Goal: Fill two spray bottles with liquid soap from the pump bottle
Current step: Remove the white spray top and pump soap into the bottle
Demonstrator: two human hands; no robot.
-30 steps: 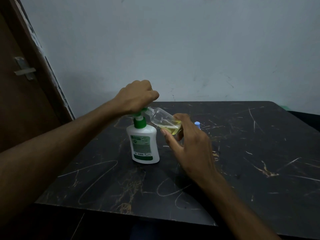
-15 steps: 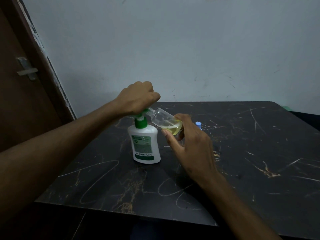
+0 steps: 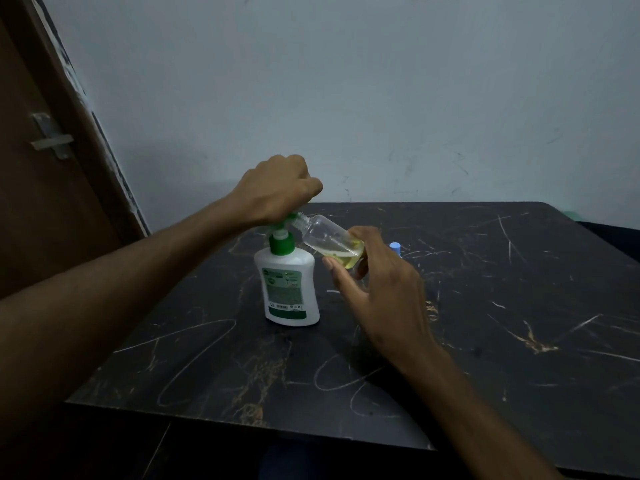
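Note:
A white pump bottle (image 3: 289,289) with a green collar and pump head stands on the dark marble table (image 3: 485,323). My left hand (image 3: 277,190) is curled into a fist on top of the pump head, pressing on it. My right hand (image 3: 377,289) holds a small clear spray bottle (image 3: 327,239) by its base, tilted with its open neck at the pump spout. Yellowish soap pools in the bottle's lower end. Behind my right hand, a blue cap (image 3: 395,246) shows; what it sits on is hidden.
The table's front edge (image 3: 242,422) runs close to me. A brown door with a metal latch (image 3: 52,136) stands at the left. A pale wall (image 3: 346,98) rises directly behind the table.
Both hands and both bottles stay almost where they were; the tilted bottle remains at the spout. The view has shifted slightly.

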